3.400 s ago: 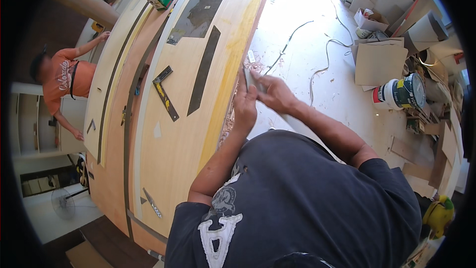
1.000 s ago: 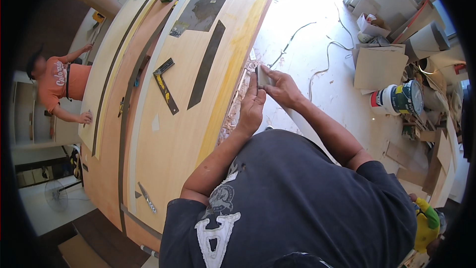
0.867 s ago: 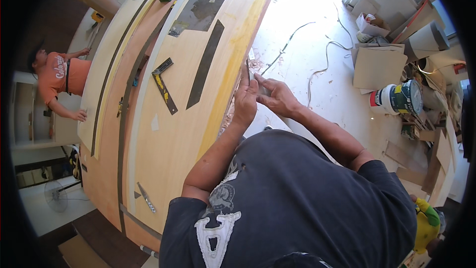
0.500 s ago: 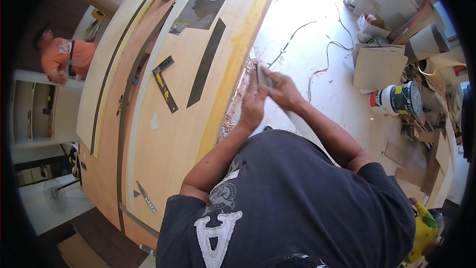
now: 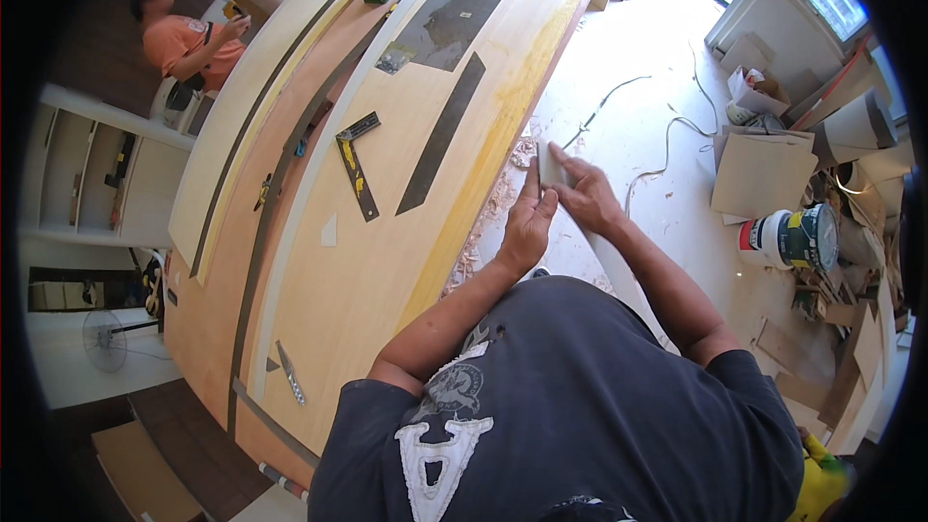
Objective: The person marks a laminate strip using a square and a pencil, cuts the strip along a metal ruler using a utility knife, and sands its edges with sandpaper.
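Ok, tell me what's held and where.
Right hand: a flat greyish piece, kind unclear, by its right side. Left hand: the dark edge opposite, possibly a separate strip.

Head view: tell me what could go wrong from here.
The right hand holds a flat pale piece close beside the left hand, so a slip might scrape it. Curled shavings lie beside the wooden panel, perhaps making footing slippery. A pointed metal tool lies loose near the left sleeve; a careless elbow could catch it.
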Demonstrator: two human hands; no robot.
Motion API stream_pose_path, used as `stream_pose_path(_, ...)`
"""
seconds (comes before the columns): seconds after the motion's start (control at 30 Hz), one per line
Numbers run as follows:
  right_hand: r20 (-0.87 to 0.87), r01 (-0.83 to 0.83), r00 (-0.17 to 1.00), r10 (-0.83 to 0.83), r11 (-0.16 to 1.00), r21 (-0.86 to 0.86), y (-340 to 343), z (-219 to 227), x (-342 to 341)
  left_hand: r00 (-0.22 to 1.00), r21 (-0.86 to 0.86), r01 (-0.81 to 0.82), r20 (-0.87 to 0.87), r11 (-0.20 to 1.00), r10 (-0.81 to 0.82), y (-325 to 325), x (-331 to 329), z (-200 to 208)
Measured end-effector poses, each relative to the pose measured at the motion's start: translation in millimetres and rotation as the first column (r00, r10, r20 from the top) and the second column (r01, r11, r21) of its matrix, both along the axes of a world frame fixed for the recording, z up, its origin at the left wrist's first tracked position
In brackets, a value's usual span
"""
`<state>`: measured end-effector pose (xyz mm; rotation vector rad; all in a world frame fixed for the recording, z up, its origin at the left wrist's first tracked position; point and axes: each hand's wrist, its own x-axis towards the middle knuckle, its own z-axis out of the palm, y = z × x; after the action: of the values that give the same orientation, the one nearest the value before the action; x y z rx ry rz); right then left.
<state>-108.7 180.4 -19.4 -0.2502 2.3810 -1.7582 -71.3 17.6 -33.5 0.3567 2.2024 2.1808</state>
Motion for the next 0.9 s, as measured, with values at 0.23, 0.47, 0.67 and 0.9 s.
stream_pose_path(0.23,-0.099,-0.112,0.986,0.133,0.975,0.19,-16,14,18,0.998,0.142,0.032,0.045,0.989,-0.038,-14,-12,-1)
stream_pose_path(0.47,0.023,-0.079,0.997,0.078,0.997,0.013,-17,15,25,0.988,0.189,0.01,0.153,0.982,-0.039,-17,-5,4)
stream_pose_path(0.67,0.058,-0.017,0.998,0.024,0.993,-0.114,-12,5,21,0.999,0.047,0.037,0.025,0.998,-0.038,-13,8,-5)
stream_pose_path(0.9,0.022,0.013,1.0,-0.012,0.999,-0.039,-7,-16,21,0.998,-0.001,0.063,0.023,0.998,-0.063,-12,16,-1)
